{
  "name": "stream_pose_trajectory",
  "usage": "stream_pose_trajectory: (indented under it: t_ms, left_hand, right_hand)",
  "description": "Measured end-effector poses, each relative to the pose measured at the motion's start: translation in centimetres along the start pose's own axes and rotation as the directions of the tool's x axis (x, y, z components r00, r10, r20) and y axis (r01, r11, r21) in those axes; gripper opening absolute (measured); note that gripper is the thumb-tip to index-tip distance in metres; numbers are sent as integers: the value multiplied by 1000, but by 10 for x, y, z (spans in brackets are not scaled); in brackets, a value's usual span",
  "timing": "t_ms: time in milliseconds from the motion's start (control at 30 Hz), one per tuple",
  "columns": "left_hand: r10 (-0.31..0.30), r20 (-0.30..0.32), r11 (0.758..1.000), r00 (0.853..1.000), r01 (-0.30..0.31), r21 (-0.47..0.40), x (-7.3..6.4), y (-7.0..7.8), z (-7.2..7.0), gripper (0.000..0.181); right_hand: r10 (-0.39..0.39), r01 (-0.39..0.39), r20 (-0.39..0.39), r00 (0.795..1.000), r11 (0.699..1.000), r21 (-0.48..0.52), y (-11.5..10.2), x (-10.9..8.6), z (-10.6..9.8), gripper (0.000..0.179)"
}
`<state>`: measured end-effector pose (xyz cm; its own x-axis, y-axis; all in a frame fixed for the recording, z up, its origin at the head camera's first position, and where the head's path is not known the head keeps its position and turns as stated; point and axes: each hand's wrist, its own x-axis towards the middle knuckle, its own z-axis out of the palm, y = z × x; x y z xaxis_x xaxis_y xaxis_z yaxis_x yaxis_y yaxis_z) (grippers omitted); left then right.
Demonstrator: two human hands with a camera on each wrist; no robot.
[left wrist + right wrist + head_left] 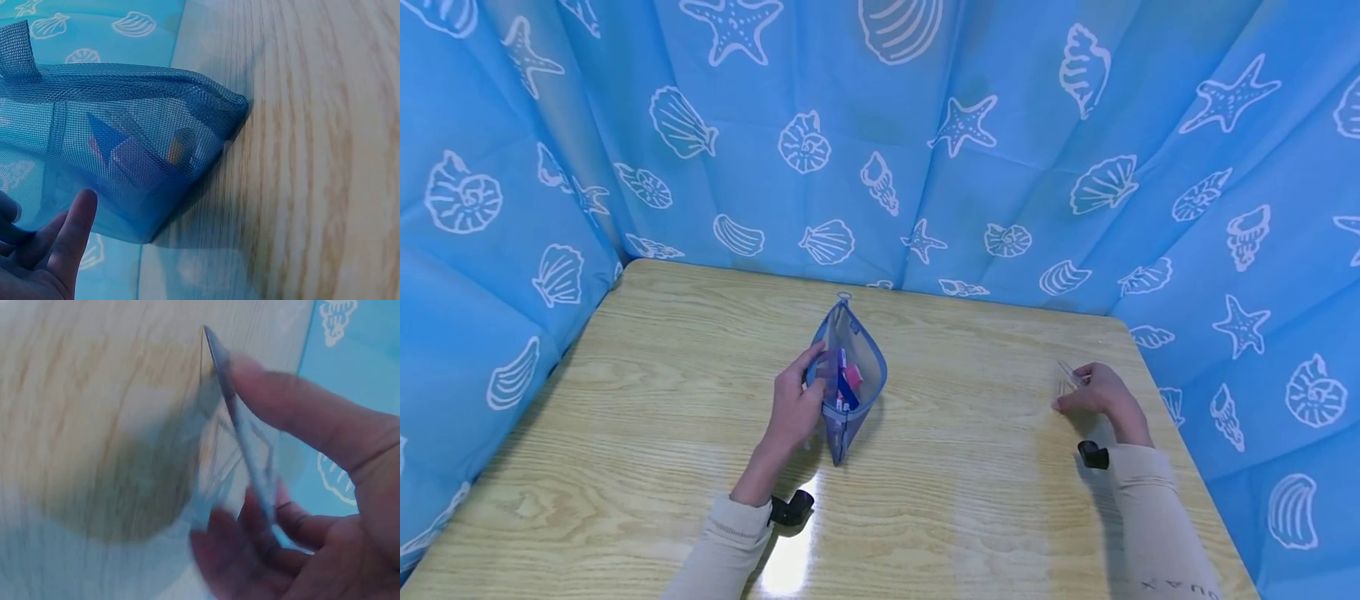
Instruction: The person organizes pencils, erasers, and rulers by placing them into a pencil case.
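Note:
A blue mesh zip pouch (871, 358) stands gaping on the table, left of centre. My left hand (796, 398) holds its near left side, thumb at the rim. Inside lie a pink piece (853, 376), a dark blue stick-like item (847, 393) and other small things, blurred by the mesh. In the left wrist view a finger of the left hand (53, 259) lies along the mesh wall (125, 194). Far to the right, my right hand (1105, 393) pinches a clear set square (247, 450) by its edges, thumb on one side and fingers on the other, over the tabletop.
The wood-grain table (955, 467) is bordered by a blue curtain (880, 167) with white shells and starfish at the back and sides. Black wrist cameras sit on the left wrist (793, 507) and the right wrist (1093, 455). A bright glare lies near the left forearm.

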<state>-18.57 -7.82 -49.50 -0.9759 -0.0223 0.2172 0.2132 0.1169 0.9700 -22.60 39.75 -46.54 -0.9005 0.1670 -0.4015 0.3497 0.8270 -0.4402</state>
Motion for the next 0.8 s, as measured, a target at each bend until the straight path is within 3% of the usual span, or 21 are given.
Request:
stream_pose_trajectory:
  t_ms: [233, 533, 800]
  left_hand:
    - [-4, -1, 1000, 1000, 4, 21, 0, 1, 0, 60]
    - [7, -8, 999, 1000, -7, 44, 0, 2, 0, 60]
    - [8, -17, 998, 1000, -7, 58, -1, 4, 1, 59]
  right_hand:
    - [-94, 102, -82, 992, 989, 102, -5, 3, 7, 64]
    - [-78, 100, -134, 988, 980, 171, -6, 10, 13, 42]
    - [-231, 275, -226, 946, 943, 186, -8, 6, 19, 35]
